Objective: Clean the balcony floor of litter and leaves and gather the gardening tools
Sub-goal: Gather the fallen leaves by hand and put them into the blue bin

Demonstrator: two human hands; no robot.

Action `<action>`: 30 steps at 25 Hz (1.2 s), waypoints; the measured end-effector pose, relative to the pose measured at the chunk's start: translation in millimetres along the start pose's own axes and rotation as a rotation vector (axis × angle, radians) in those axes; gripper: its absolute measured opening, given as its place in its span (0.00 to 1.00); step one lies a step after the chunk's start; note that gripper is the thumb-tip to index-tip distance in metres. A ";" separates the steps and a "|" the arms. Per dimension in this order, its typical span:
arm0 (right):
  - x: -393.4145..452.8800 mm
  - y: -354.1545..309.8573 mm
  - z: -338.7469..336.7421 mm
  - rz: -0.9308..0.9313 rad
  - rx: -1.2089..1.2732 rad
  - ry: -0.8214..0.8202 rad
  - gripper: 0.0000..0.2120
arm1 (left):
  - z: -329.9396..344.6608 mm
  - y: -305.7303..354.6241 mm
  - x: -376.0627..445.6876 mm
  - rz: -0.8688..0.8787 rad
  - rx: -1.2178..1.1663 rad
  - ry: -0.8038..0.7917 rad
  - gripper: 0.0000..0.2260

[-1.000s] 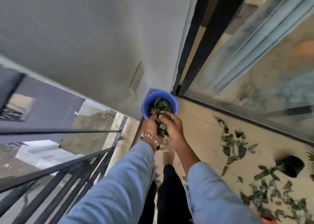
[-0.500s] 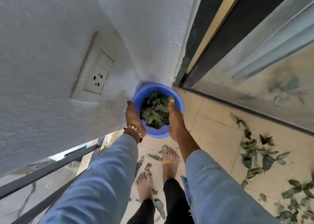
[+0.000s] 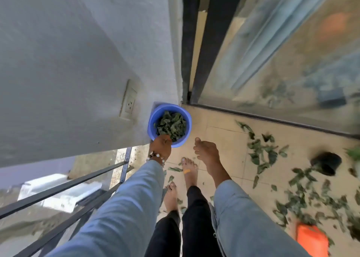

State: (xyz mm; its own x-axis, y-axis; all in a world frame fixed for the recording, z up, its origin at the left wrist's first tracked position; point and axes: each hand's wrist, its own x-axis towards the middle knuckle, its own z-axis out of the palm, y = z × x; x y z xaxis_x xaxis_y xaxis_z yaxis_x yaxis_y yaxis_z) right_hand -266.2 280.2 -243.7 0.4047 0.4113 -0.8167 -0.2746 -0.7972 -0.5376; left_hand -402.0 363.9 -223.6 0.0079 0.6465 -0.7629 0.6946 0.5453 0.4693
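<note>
A person on a balcony has let go of the blue bucket (image 3: 153, 120) with the right hand (image 3: 206, 150), which half a second ago clasped its rim opposite the left; that hand now hangs clear of the bucket over the tiled floor (image 3: 224, 140), fingers loosely spread and holding nothing. The left hand (image 3: 160, 144), a beaded bracelet (image 3: 155, 157) at its wrist, stays at the bucket's near rim, its fingers curled over the edge. The view has also pulled back, so the bucket looks smaller and sits in the corner where the grey wall (image 3: 78, 62) meets the sliding glass door (image 3: 282, 62).

One bucket is in view, about half full of dark green leaves (image 3: 171, 126). Many more loose leaves (image 3: 261, 149) lie scattered over the tiles to the right, too many and too blurred to count. Among them lies one small black pot (image 3: 326, 162), tipped on its side, and one orange object (image 3: 311, 241) at the lower right edge, too blurred to name. Two bare feet stand just below the bucket, one with a plaster (image 3: 187, 171) across it. One wall socket (image 3: 129, 102) is set in the wall to the left of the bucket, and a black metal railing (image 3: 78, 182) runs along the balcony's left side.
</note>
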 end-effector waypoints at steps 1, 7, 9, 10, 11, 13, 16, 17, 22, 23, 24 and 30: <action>-22.7 1.4 -13.7 -0.041 -0.084 0.017 0.21 | -4.9 9.5 -23.9 0.091 0.146 -0.008 0.11; -159.6 32.9 -90.8 -0.151 -0.230 0.262 0.19 | -8.6 34.2 -138.6 0.471 0.583 -0.191 0.11; -195.8 60.3 -116.3 -0.155 -0.230 0.378 0.17 | 3.9 39.3 -172.9 0.594 0.679 -0.243 0.10; -212.3 75.6 -129.0 -0.152 -0.241 0.429 0.17 | 13.5 41.0 -189.9 0.662 0.728 -0.263 0.10; -229.0 91.1 -141.3 -0.150 -0.250 0.478 0.17 | 23.6 42.5 -208.2 0.728 0.779 -0.280 0.10; -257.8 115.9 -159.8 -0.130 -0.252 0.553 0.16 | 44.3 42.8 -236.9 0.821 0.881 -0.304 0.11; -303.2 166.1 -187.1 -0.053 -0.244 0.686 0.16 | 89.9 31.8 -290.3 0.936 1.101 -0.381 0.13; -316.3 185.8 -194.7 -0.033 -0.241 0.725 0.16 | 107.6 25.1 -309.4 0.983 1.182 -0.408 0.13; -379.0 286.5 -231.9 0.076 -0.183 0.827 0.15 | 204.3 -18.0 -402.0 1.253 1.449 -0.479 0.14; -393.6 311.1 -242.6 0.098 -0.163 0.847 0.16 | 227.2 -29.4 -422.7 1.289 1.468 -0.509 0.14; -408.8 336.7 -253.5 0.119 -0.149 0.866 0.16 | 249.3 -42.5 -443.6 1.308 1.478 -0.547 0.14; -488.4 473.0 -334.4 0.245 -0.018 0.979 0.15 | 366.0 -124.5 -565.2 1.443 1.524 -0.689 0.13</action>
State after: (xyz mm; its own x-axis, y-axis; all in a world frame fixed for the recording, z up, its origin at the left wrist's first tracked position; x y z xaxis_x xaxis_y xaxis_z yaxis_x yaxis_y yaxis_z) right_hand -302.1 -445.6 -28.9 0.8792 -0.3023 -0.3684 -0.4365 -0.8210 -0.3680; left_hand -229.7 -264.7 -13.6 0.8249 -0.3126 -0.4710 -0.1481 -0.9236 0.3536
